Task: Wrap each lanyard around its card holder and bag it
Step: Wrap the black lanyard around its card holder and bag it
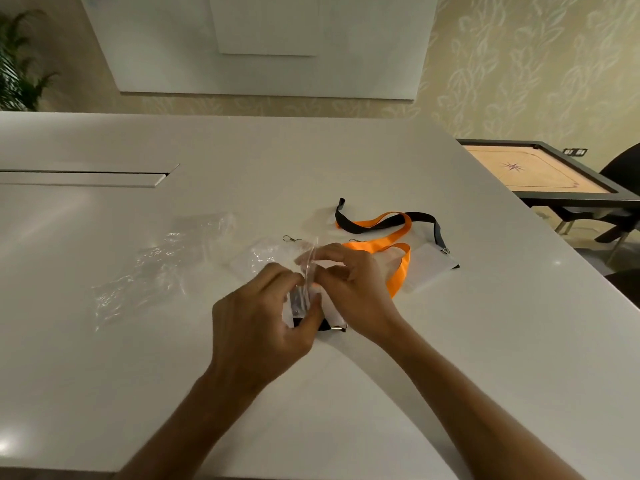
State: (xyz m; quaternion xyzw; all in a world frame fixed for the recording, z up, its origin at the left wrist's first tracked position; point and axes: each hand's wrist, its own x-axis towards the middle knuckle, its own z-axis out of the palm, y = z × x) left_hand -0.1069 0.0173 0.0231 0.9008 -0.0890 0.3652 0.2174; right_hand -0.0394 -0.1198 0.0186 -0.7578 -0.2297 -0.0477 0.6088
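Observation:
My left hand (266, 310) and my right hand (349, 282) meet at the table's middle, both pinching a small clear bag (309, 268). A card holder wrapped in black lanyard (331, 325) sits between and under my hands, partly hidden. Behind my right hand lies an orange lanyard (398, 251) with its clear card holder (386, 261). A black lanyard (420, 220) crosses it and ends at a white card holder (433, 263). A loose metal clip (291, 239) lies just beyond the bag.
Several empty clear bags (156, 268) lie spread to the left on the white table (311, 161). A long slot (83, 174) is cut into the table at far left. A carrom board (533, 171) and a dark chair (623, 168) stand beyond the right edge.

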